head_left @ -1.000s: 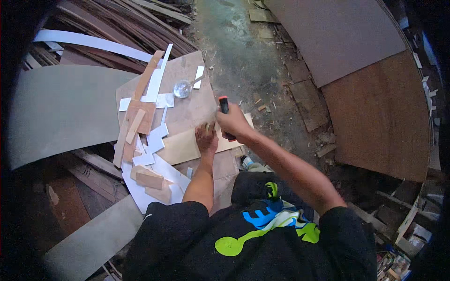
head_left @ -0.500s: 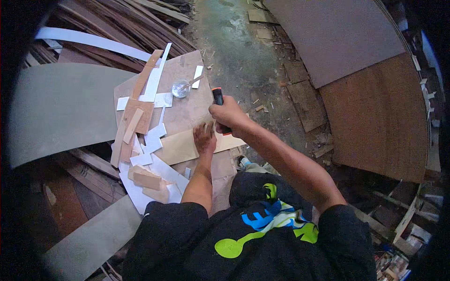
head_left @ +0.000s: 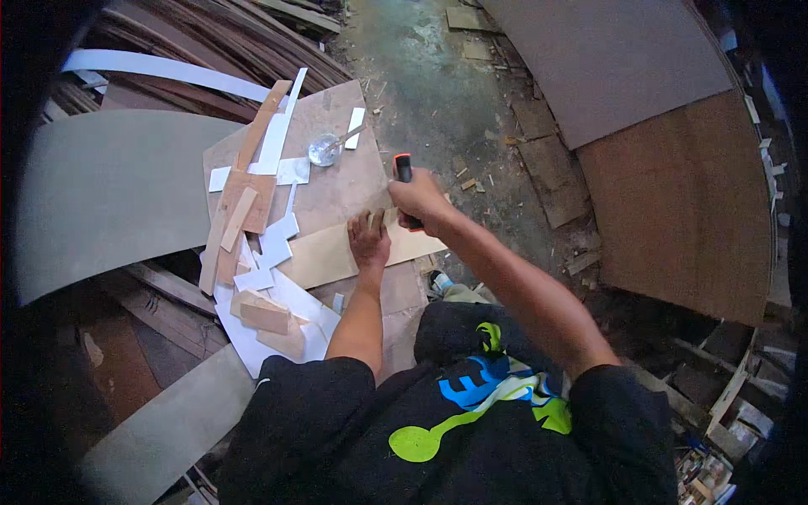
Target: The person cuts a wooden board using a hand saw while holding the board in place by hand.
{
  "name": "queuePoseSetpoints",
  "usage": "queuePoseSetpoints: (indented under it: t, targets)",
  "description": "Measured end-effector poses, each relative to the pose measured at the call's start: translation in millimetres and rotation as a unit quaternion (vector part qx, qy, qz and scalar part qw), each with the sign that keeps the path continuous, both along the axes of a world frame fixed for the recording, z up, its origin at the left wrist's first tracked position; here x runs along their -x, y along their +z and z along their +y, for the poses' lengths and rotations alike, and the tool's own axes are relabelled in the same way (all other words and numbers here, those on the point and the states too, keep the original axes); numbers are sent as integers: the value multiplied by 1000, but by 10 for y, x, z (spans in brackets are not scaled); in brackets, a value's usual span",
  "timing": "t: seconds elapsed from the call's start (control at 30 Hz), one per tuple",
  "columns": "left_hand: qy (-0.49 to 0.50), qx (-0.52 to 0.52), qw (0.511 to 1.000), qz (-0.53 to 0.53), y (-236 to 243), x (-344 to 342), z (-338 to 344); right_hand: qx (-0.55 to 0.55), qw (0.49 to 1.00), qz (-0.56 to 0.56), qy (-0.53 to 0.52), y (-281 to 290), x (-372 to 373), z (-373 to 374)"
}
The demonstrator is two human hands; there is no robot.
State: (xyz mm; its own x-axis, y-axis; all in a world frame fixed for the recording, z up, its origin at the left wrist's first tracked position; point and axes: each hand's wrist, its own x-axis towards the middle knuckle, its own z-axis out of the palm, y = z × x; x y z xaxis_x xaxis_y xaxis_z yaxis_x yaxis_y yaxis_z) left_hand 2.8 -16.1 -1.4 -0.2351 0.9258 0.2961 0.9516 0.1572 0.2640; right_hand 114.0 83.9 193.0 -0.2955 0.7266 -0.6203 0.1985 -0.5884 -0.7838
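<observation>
My left hand (head_left: pixel 370 237) rests with fingers apart on a pale wooden strip (head_left: pixel 320 263), which lies across a plywood board (head_left: pixel 323 198). My right hand (head_left: pixel 417 199) is wrapped round a black-and-orange handled tool (head_left: pixel 404 168) just right of the left hand, over the strip's right part; the tool's working end is hidden. Beyond them on the board stands a clear round container (head_left: pixel 324 153) with a stick (head_left: pixel 353 135) in it. White offcuts (head_left: pixel 278 237) and small wooden pieces (head_left: pixel 265 316) are piled along the board's left side.
A large grey sheet (head_left: pixel 118 202) extends left, with stacked planks (head_left: pixel 177 34) at the top left. A littered concrete floor (head_left: pixel 421 84) runs ahead. Large brown sheets (head_left: pixel 673 210) take up the right side, with loose scrap (head_left: pixel 715 480) at the lower right.
My right hand and the tool have shifted a little left, then back right and slightly away from me. My left hand stays on the strip. The view has shifted slightly.
</observation>
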Motion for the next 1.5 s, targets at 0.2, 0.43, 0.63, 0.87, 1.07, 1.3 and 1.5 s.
queuePoseSetpoints:
  t: [0.2,0.43,0.63,0.87,1.07,1.3,1.5]
  targets:
    - [30,59,993,-93,21,42,-161,-61,997,31,23,41,124,-129]
    - [-5,30,999,-28,8,-42,-39,-26,998,56,26,-38,59,-1]
    - [-6,-2,1000,3,-56,34,-67,-2,999,52,6,8,5,-83]
    - [9,0,1000,-2,-51,108,-125,-64,994,79,40,251,43,-171]
    - [-17,3,1000,-8,-83,30,-104,-91,995,1,41,-232,75,-189]
    - [-23,-2,1000,-11,15,-61,7,-68,997,-41,12,-303,80,-59]
    - [6,-15,1000,16,-2,82,-119,-23,999,38,20,60,28,-233]
